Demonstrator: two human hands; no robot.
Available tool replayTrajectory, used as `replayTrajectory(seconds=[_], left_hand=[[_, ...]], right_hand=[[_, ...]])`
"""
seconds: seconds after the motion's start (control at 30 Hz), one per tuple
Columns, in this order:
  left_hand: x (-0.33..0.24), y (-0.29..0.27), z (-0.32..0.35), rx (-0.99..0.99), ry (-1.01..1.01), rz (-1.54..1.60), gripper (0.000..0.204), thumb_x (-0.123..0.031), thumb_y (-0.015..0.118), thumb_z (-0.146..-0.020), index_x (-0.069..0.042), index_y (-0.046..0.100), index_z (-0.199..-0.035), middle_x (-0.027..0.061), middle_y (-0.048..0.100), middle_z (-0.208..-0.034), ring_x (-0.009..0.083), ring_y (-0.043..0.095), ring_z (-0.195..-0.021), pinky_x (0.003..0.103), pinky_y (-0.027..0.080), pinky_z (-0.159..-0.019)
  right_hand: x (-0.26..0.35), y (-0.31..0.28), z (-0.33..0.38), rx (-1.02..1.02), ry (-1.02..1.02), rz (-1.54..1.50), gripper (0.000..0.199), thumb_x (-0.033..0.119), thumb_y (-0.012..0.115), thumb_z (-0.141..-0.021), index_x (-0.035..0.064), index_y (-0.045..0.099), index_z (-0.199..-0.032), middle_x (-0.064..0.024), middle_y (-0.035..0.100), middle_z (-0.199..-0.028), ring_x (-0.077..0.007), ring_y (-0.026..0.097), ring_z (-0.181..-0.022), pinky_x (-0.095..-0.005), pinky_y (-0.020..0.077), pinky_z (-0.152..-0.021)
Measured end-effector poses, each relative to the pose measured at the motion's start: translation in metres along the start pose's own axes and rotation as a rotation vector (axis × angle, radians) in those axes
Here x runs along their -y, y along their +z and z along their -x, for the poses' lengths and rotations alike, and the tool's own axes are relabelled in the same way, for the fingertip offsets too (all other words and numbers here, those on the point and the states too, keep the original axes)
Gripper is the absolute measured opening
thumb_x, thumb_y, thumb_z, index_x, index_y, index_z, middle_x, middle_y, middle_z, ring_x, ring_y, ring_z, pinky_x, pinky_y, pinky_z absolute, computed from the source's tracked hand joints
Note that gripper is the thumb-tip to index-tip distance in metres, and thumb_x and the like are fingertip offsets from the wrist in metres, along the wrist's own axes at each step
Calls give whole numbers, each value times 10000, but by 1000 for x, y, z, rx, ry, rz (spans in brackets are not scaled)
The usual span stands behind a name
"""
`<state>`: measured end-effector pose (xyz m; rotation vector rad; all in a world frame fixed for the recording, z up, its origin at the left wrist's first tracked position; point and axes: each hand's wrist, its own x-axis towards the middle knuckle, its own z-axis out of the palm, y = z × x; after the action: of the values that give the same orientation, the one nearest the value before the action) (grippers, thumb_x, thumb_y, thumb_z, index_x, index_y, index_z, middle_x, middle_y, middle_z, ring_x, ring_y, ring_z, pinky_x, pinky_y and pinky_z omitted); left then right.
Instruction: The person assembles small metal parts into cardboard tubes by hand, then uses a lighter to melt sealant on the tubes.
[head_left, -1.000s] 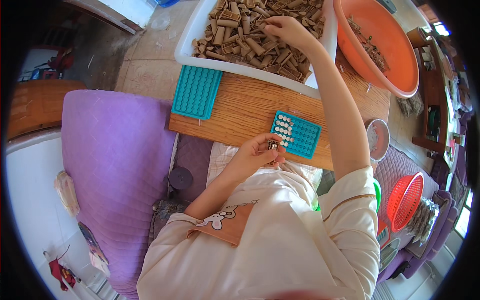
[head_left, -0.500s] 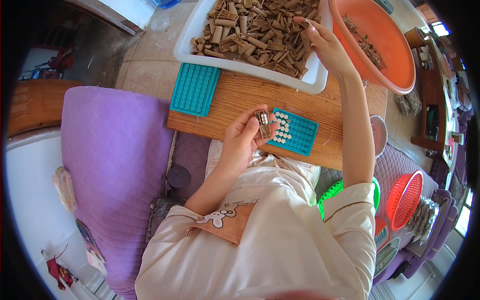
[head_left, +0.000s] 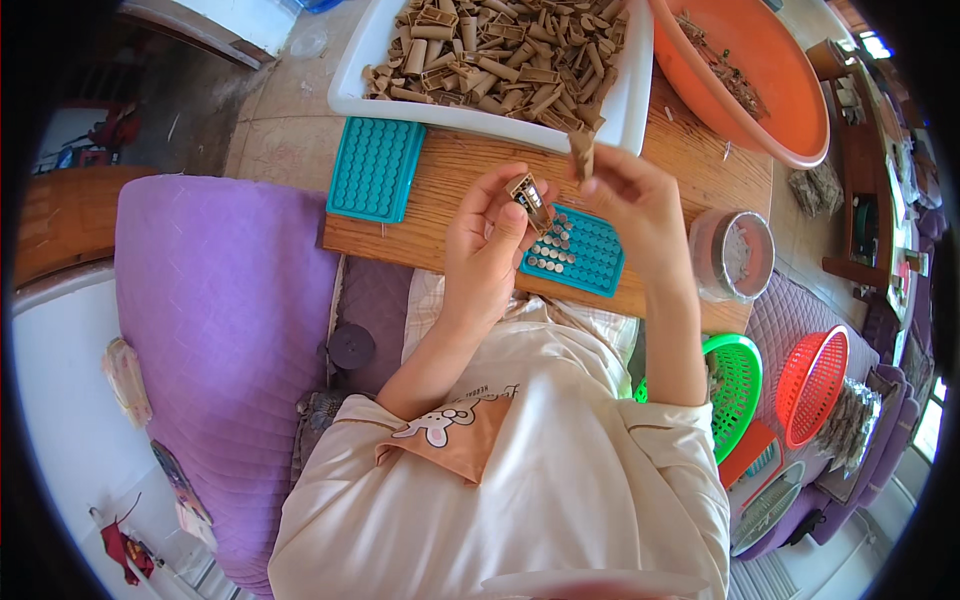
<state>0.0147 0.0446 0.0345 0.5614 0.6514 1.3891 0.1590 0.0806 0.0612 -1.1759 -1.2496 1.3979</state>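
Note:
My left hand point(head_left: 480, 235) is closed around a small brown half-shell casing point(head_left: 530, 203), its open side facing up, with small pale or shiny parts inside. Close beside it, my right hand point(head_left: 640, 205) pinches a curved brown cover piece point(head_left: 582, 155), apart from the casing. Below both hands lies a teal tray point(head_left: 597, 262) with round pockets; several whitish discs point(head_left: 552, 264) sit at its left side. Beyond the hands, a white bin point(head_left: 470, 122) is heaped with loose brown shell pieces point(head_left: 500, 60).
Another teal pocketed tray point(head_left: 375, 165) sits at the left of the wooden table point(head_left: 450, 175). An orange basin point(head_left: 800, 130) holds small brown bits at the far right. A round tub point(head_left: 735, 255), a green basket point(head_left: 740, 390) and a red basket point(head_left: 812, 385) stand to my right. Purple padded seating point(head_left: 220, 350) is on the left.
My right hand has come back from the bin's right side toward my left hand, carrying a brown cover piece. The casing in my left hand has tilted. The view has shifted slightly.

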Motion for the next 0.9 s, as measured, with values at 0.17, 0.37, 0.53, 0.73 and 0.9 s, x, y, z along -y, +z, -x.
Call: replayTrajectory(seconds=[0.17,0.37,0.53,0.73,0.9], left_hand=[[3,-1,5,36,-14,-135,345,-158,516,-847,-31,420,-1152,79,534,-1042,127,514,-945,239,413,-825],[9,6,8,64,76,-141,344,-141,517,-846,3,423,-1143,100,520,-1056,128,490,-964,239,398,-834],[11,9,13,68,105,-285,341,-118,506,-849,14,418,-1152,122,509,-1080,141,489,-979,250,399,-840],[24,5,13,85,313,-605,308,-157,520,-835,6,470,-1092,122,553,-960,184,549,-851,343,352,-916],[30,5,12,172,481,-856,252,-202,510,-828,-6,499,-987,119,569,-828,238,564,-742,436,282,-962]], right_hand=[[-10,17,31,-177,-6,-25,277,-55,625,-683,-31,581,-955,-97,590,-887,-140,568,-840,-243,469,-742],[-14,28,44,-224,-45,59,262,-28,653,-652,-5,601,-908,-97,593,-833,-159,578,-779,-258,475,-705],[-17,28,44,-246,-23,110,235,-27,656,-642,-14,595,-868,-100,584,-793,-164,576,-723,-259,474,-678],[-20,32,44,-226,-96,426,151,-30,624,-649,-19,564,-788,-120,568,-766,-201,565,-656,-268,455,-591],[-39,29,52,-16,-149,335,96,55,577,-725,-8,549,-792,-125,544,-662,-212,521,-515,-286,411,-468]])
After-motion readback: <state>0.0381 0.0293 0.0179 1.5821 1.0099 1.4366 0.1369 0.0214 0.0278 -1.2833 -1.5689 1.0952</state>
